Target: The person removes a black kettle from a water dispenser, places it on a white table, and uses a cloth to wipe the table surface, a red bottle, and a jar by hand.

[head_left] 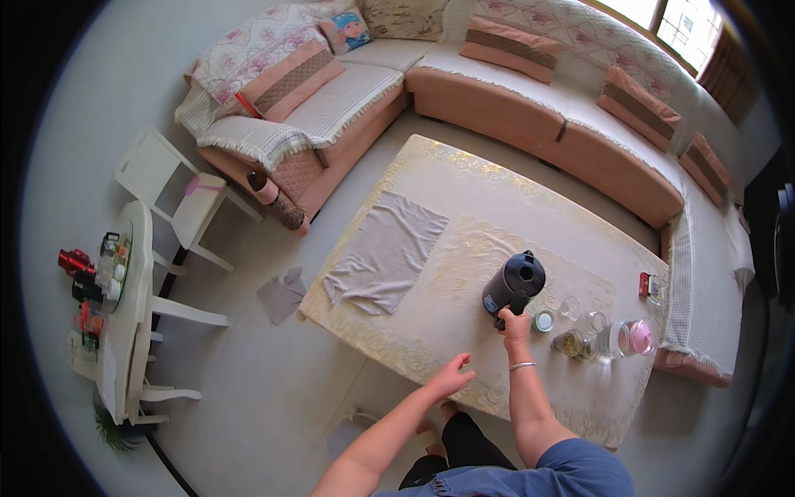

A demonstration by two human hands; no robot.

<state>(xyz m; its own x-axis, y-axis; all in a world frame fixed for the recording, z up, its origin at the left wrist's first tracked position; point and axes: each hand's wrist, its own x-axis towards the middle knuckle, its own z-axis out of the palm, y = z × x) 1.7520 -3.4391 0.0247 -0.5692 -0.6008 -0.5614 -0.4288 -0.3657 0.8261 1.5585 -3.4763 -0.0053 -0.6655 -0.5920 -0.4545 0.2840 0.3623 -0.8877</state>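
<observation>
My right hand (514, 323) is closed on the handle of a dark electric kettle (512, 280) at the right half of the low table (406, 348). To its left, near the front edge, my left hand (452, 375) is empty, fingers apart and slightly curved. Just right of the kettle are a green-lidded container (543, 321), clear glasses (594, 322), jars of dried contents (569, 343) and a transparent pitcher with a pink lid (636, 338). A wrinkled grey cloth (385, 253) lies on the table's left half.
A red packet (645, 285) lies by the table's right edge. A sectional sofa (497, 103) wraps around the back and right. A white chair (197, 219) and cluttered oval table (124, 348) stand left. Another grey cloth (281, 294) is on the floor, and a stool (352, 435) is low beside me.
</observation>
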